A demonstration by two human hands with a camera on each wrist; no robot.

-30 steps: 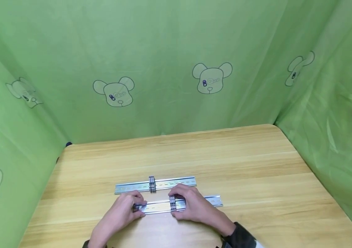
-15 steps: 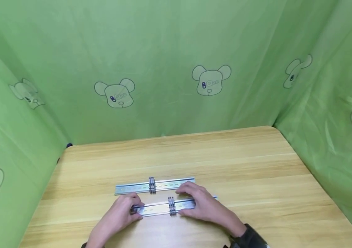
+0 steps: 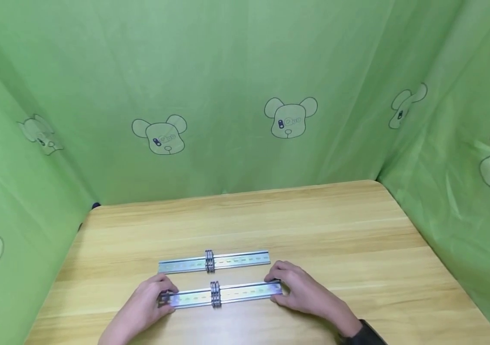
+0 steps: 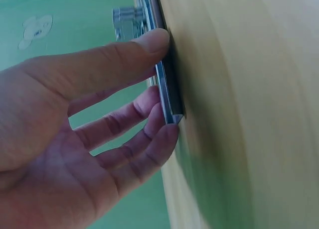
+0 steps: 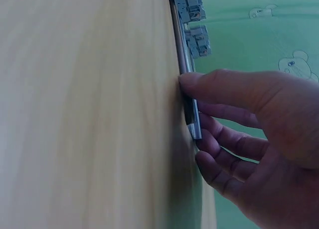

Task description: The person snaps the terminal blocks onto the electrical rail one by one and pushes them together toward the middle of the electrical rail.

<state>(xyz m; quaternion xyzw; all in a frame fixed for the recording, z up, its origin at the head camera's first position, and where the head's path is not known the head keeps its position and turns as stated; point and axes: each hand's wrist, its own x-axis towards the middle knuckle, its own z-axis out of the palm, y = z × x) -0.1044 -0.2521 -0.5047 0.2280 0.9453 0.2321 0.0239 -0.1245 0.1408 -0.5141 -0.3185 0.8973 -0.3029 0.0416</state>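
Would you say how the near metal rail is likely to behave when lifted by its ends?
The near rail looks like straight formed metal, so probably stiff. Its smooth sheen suggests slippery edges. The clip on it might slide if tilted.

I see a light wooden table with a pale plank grain (image 3: 305, 215) filling the lower half of my head view; its far right corner is rounded. Green fabric sheeting printed with outlined bear faces (image 3: 236, 72) closes it in on three sides, hanging in soft folds. The back panel meets the table's far edge, and the side panels angle in from left and right. The light is even and soft, with a faint sheen on the wood.
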